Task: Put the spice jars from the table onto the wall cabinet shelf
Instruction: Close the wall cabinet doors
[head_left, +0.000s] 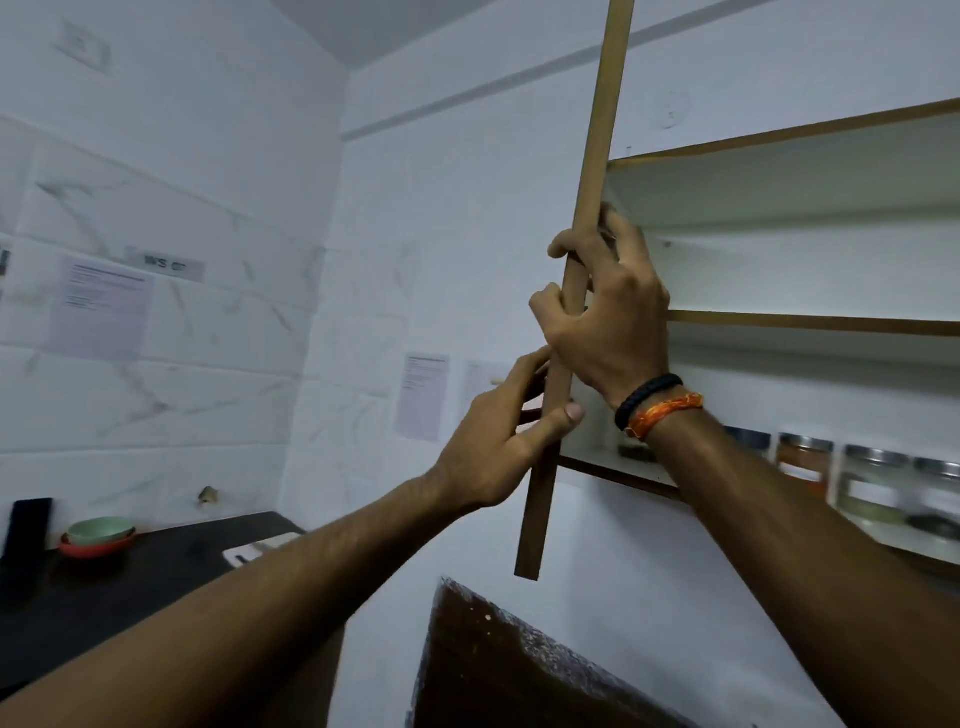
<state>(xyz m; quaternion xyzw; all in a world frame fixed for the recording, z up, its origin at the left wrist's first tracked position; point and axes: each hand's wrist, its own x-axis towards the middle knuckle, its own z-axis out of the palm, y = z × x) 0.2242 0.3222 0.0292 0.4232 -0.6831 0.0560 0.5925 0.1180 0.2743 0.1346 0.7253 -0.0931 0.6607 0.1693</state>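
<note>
both hands are gripping the cabinet door (587, 249) edge: right hand (613, 322) curling round it above, left hand (498, 447) pinching it below. spice jars (862, 480) are sitting on the bottom shelf (613, 470). best swinging it slowly, fingers clear of the frame.

Two hands (608, 312), four spice jars (804, 462), two stacked bowls (98, 538), three wall papers (98, 306).

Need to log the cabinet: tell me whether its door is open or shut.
Open. The door stands edge-on to the camera, both hands gripping its edge, and the shelves with jars are exposed behind it.
</note>
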